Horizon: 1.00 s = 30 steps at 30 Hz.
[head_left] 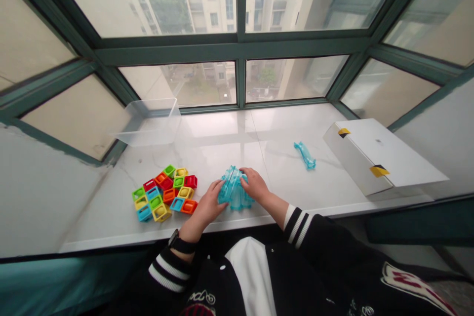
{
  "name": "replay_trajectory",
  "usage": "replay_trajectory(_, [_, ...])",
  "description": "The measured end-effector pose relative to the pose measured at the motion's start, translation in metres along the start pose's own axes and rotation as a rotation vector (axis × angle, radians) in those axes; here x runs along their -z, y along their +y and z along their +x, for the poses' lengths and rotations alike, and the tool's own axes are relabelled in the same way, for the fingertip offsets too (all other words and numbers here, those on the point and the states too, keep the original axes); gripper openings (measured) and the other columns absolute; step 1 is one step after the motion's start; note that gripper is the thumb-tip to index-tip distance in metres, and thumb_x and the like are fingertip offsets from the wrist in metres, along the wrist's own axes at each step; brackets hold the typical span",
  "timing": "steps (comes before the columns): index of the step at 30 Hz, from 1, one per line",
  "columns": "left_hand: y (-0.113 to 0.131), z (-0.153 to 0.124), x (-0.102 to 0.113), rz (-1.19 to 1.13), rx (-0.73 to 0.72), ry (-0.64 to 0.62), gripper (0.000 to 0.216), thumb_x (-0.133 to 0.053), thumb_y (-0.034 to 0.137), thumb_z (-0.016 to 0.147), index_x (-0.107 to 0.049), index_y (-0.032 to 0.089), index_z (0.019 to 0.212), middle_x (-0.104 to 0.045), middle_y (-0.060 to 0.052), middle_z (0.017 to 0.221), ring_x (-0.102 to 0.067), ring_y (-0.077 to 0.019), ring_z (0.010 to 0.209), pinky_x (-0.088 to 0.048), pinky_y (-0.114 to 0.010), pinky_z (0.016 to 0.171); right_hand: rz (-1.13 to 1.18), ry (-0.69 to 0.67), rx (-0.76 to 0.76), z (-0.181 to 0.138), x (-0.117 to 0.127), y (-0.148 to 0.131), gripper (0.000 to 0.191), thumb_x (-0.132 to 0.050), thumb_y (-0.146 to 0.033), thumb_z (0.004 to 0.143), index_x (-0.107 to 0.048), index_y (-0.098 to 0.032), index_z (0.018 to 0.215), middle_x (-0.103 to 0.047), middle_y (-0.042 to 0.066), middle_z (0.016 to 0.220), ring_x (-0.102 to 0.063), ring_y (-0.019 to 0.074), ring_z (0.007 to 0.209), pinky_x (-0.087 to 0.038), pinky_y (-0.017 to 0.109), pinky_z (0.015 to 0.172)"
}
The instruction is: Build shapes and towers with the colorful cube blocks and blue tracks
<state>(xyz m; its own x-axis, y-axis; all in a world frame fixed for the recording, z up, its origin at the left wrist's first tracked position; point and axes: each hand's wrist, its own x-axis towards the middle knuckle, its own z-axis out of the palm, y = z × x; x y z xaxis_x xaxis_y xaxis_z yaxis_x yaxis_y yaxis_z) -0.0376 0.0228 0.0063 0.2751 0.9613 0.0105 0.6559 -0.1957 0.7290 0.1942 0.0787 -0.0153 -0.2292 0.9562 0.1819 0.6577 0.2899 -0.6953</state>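
Observation:
In front of me, near the sill's front edge, a bunch of translucent blue plastic pieces (237, 192) sits between my hands. My left hand (209, 203) grips its left side, with the fingertips bent against the plastic. From the right, my right hand (255, 183) has its fingers closed on the upper right part. The pieces look ridged and hollow; whether they are joined or just bunched together I cannot tell. A separate long translucent blue piece (305, 156) lies farther off to the right, touched by neither hand.
Several red, yellow, green and blue plastic blocks (163, 195) lie to the left of my left hand. A clear plastic bin (148, 131) stands at the back left. To the right is a white box (385, 158) with yellow-black tabs. Window frames (237, 49) border the white sill (274, 123).

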Motion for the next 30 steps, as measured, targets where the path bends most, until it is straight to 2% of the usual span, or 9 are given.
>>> replay_trajectory(5, [0.003,-0.001,-0.001,0.054,-0.047,0.066,0.062,-0.066,0.015,0.08,-0.063,0.024,0.141,-0.064,-0.012,0.143,-0.059,-0.0308,0.136,-0.045,-0.051,0.12,-0.005,0.008,0.019,-0.001,-0.001,0.004,0.037,-0.053,-0.017,0.099,-0.061,-0.018,0.136,-0.068,0.012,0.13,-0.062,0.0246,0.124,-0.047,0.042,0.114])
replay_trajectory(8, [0.003,-0.002,-0.001,0.073,-0.039,0.108,0.056,-0.064,0.016,0.081,-0.067,0.025,0.136,-0.069,-0.011,0.136,-0.062,-0.0317,0.131,-0.045,-0.053,0.119,0.007,0.022,0.032,-0.002,-0.002,0.007,0.038,-0.053,-0.017,0.1,-0.061,-0.019,0.137,-0.067,0.012,0.129,-0.061,0.0246,0.124,-0.047,0.043,0.114])
replay_trajectory(12, [0.005,-0.004,0.0,0.049,-0.034,0.157,0.05,-0.062,0.02,0.086,-0.068,0.025,0.135,-0.07,-0.011,0.136,-0.062,-0.0304,0.131,-0.046,-0.051,0.118,0.019,0.049,0.053,-0.001,-0.003,0.011,0.04,-0.053,-0.017,0.099,-0.06,-0.017,0.139,-0.065,0.014,0.13,-0.059,0.0256,0.126,-0.046,0.044,0.115])
replay_trajectory(19, [0.018,-0.009,0.002,0.06,-0.06,0.268,0.046,-0.061,0.02,0.089,-0.069,0.028,0.133,-0.069,-0.008,0.137,-0.061,-0.029,0.13,-0.045,-0.048,0.118,0.054,0.046,0.047,-0.004,-0.001,0.009,0.039,-0.054,-0.016,0.099,-0.062,-0.023,0.136,-0.064,0.011,0.128,-0.06,0.0246,0.124,-0.048,0.045,0.113])
replay_trajectory(24, [0.025,-0.007,-0.004,0.033,-0.091,0.278,0.037,-0.061,0.017,0.089,-0.071,0.026,0.123,-0.069,-0.008,0.133,-0.061,-0.0285,0.129,-0.045,-0.048,0.118,0.067,0.053,0.131,-0.008,0.0,0.003,0.057,-0.062,-0.011,0.089,-0.056,-0.025,0.144,-0.058,0.012,0.136,-0.055,0.0258,0.131,-0.045,0.046,0.117])
replay_trajectory(27, [0.027,-0.006,-0.007,0.007,-0.093,0.274,0.034,-0.061,0.017,0.088,-0.069,0.025,0.12,-0.07,-0.008,0.129,-0.062,-0.028,0.128,-0.045,-0.048,0.117,0.053,0.025,0.163,-0.008,0.001,0.002,0.049,-0.067,-0.011,0.085,-0.065,-0.026,0.132,-0.058,0.011,0.137,-0.055,0.0266,0.132,-0.045,0.046,0.117])
replay_trajectory(30, [0.029,-0.007,-0.007,-0.028,-0.07,0.291,0.031,-0.061,0.018,0.089,-0.068,0.025,0.118,-0.07,-0.008,0.129,-0.062,-0.0276,0.128,-0.047,-0.047,0.116,0.064,0.019,0.165,-0.007,0.002,0.002,0.036,-0.067,-0.012,0.089,-0.07,-0.025,0.122,-0.061,0.01,0.133,-0.058,0.026,0.13,-0.046,0.046,0.116])
